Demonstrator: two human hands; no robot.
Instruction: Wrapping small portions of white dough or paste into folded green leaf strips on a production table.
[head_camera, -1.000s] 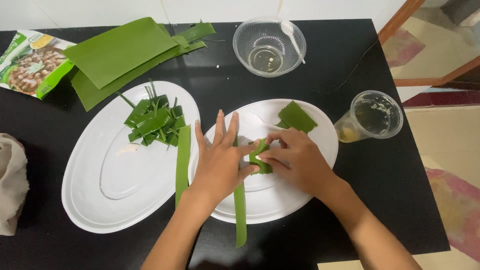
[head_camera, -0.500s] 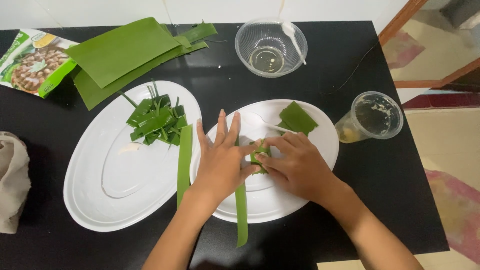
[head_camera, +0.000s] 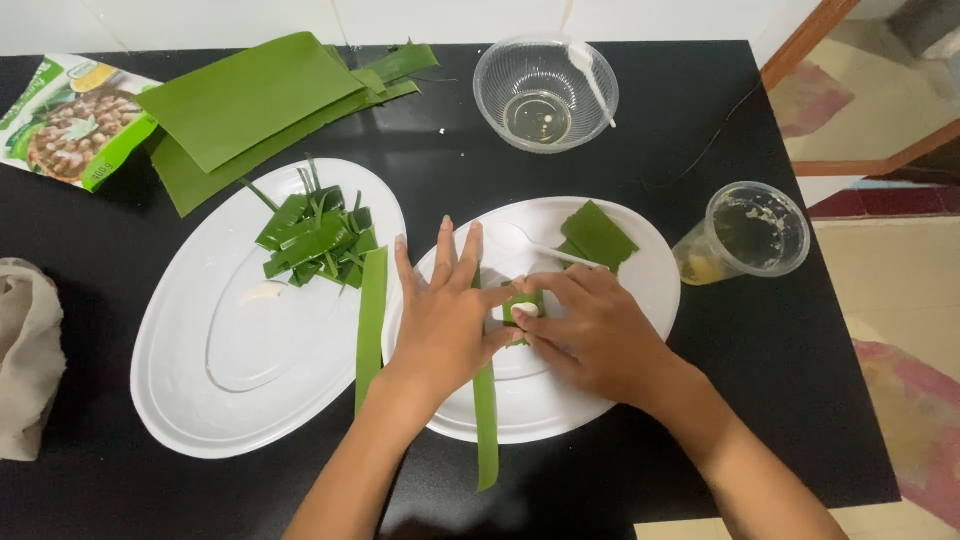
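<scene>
Head view: my left hand (head_camera: 447, 322) pressing leaf strip (head_camera: 486, 420) flat as before, right hand (head_camera: 590, 335) fingers now pinching folded leaf parcel (head_camera: 522, 306) tighter on plate (head_camera: 650, 300).

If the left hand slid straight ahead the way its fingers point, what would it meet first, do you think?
Probably the white plastic spoon lying on the plate, just beyond the left hand; farther on sits the clear bowl. Depth is hard to judge.

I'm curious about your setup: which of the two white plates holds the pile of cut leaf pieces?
The larger oval plate, beside the left hand, holds the pile; the other plate lies under both hands.
</scene>
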